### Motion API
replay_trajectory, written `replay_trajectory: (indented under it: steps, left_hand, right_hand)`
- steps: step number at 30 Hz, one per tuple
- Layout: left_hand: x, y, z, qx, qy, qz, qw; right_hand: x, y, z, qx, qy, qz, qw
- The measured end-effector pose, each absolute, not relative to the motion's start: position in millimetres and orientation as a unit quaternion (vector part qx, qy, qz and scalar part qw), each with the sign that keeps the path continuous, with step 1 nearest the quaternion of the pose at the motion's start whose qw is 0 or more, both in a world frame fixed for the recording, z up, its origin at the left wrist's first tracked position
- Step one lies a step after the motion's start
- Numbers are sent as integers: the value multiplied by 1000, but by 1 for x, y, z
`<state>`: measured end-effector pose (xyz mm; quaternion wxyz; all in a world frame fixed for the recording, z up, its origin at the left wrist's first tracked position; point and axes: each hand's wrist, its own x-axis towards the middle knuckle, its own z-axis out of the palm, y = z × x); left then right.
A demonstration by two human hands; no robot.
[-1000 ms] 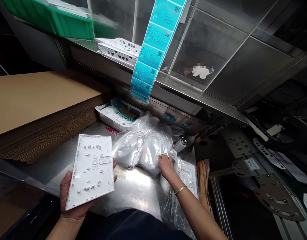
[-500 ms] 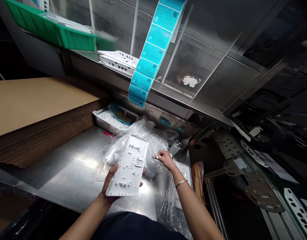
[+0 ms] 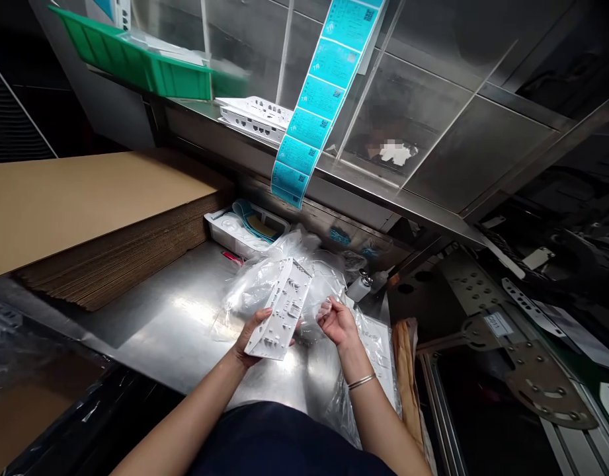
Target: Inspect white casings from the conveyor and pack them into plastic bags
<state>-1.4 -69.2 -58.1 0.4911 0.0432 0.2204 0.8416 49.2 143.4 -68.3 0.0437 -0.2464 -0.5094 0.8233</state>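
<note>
My left hand (image 3: pixel 254 334) grips a white plastic housing panel (image 3: pixel 283 314) by its lower part, thumb on the near edge and fingertips showing on the far side. The panel is tilted, and its inner face with small posts and ribs is turned up. To its right, my right hand (image 3: pixel 338 322) is raised with the fingers curled together, apart from the panel. Whatever is between those fingers is too small to make out. Behind both hands lies a heap of clear plastic bags (image 3: pixel 257 287) on the metal bench (image 3: pixel 170 330).
A tall cardboard stack (image 3: pixel 106 231) stands at left. Behind the bags are a white tray (image 3: pixel 229 235) with label rolls and a small pump bottle (image 3: pixel 360 287). A strip of blue labels (image 3: pixel 314 106) hangs from above. The shelf holds a green bin (image 3: pixel 150 69) and white housings (image 3: pixel 257 119).
The panel in my left hand has been tipped, so its side wall shows more. My right hand has turned, its curled fingers now facing the camera more. The whole view has shifted slightly.
</note>
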Motion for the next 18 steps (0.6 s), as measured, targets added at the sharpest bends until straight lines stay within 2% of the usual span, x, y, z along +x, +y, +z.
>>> replay_trajectory:
  steps: [6, 9, 12, 14, 16, 18]
  left_hand:
    - [-12, -108, -32, 88, 380, 792, 470]
    - [6, -101, -18, 147, 479, 706, 500]
    - [24, -74, -15, 102, 535, 677, 495]
    - [30, -58, -13, 23, 478, 700, 530]
    - [33, -48, -9, -51, 347, 729, 588]
    - [33, -43, -5, -105, 211, 764, 601]
  right_hand:
    - [39, 136, -64, -246, -558, 774, 170]
    - [43, 134, -63, -227, -577, 755, 211]
    - [53, 137, -58, -168, -700, 627, 297]
    - [60, 140, -54, -84, -816, 470, 326]
    - [64, 142, -52, -22, -882, 330, 335]
    - [64, 139, -51, -20, -899, 264, 348]
